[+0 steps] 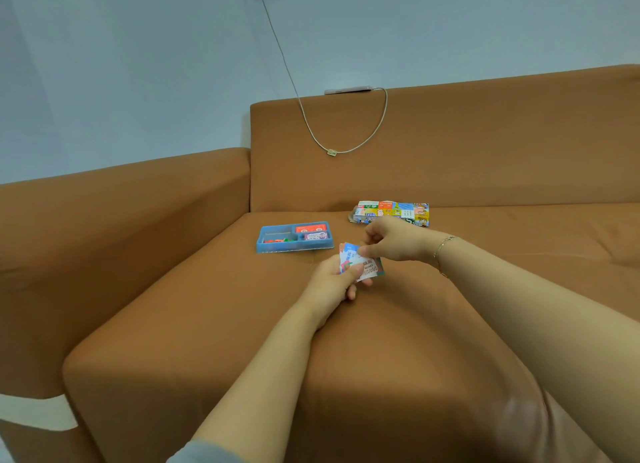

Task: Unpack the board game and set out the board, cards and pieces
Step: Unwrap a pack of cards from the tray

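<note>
My left hand (332,282) grips a small stack of play-money notes (369,268) above the brown sofa seat. My right hand (391,239) pinches the top edge of that stack with thumb and fingers. A blue plastic tray (277,248) lies on the seat to the left of my hands; it holds a red card deck (311,227), a purple card deck (316,236) and small coloured pieces (277,240). The folded colourful game board (393,213) lies behind my right hand near the backrest.
The brown sofa (207,324) has an armrest on the left and a backrest behind. A phone (348,90) rests on top of the backrest with a charging cable (346,151) hanging down from a wall socket. My knee shows at the bottom right.
</note>
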Demonstrator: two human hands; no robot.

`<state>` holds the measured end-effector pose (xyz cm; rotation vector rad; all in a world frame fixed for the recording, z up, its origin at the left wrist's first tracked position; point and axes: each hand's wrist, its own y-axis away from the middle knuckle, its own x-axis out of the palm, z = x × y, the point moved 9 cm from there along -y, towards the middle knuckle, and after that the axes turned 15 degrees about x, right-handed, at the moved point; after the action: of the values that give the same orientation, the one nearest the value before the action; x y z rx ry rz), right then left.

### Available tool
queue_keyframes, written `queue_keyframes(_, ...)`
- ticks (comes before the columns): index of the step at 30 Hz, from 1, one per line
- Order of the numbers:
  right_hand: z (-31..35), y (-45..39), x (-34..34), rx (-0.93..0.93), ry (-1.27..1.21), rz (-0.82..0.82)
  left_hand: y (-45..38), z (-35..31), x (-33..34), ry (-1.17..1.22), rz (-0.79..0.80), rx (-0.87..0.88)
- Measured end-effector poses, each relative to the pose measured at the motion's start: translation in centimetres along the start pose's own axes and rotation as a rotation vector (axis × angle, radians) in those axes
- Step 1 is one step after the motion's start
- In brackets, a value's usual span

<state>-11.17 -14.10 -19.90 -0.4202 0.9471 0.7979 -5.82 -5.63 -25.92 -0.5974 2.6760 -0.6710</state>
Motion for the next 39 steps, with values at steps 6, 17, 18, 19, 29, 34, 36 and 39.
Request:
queue_keyframes(6,0.14,-0.08,-0.08,-0.013,-0.058,-0.064,0.06,0.14,0.06,-0.009,0.003,-0.009)
queue_keyframes(17,0.17,-0.15,-0.12,-0.002,-0.066,-0.049,0.06,-0.02,0.1,-0.01,0.001,-0.008)
queue_keyframes(18,0.2,-0.21,-0.11,-0.003,-0.051,-0.038,0.05,0.0,0.09,-0.004,-0.001,-0.009)
queue_keyframes(19,0.19,-0.16,-0.16,-0.003,-0.035,-0.019,0.06,0.02,0.08,0.004,-0.004,-0.011)
queue_keyframes(29,0.42,-0.33,-0.23,-0.007,-0.019,-0.027,0.02,-0.08,0.02,-0.004,-0.011,-0.019)
queue_keyframes(34,0.27,-0.13,-0.33,0.017,-0.061,-0.002,-0.01,-0.12,0.03,0.007,-0.011,-0.014)
queue_keyframes(36,0.34,-0.33,-0.34,0.017,-0.067,-0.054,0.0,-0.07,0.03,0.003,-0.013,-0.016)
queue_keyframes(39,0.5,-0.47,-0.25,-0.003,-0.042,-0.032,0.03,-0.06,0.05,0.011,-0.013,-0.016)
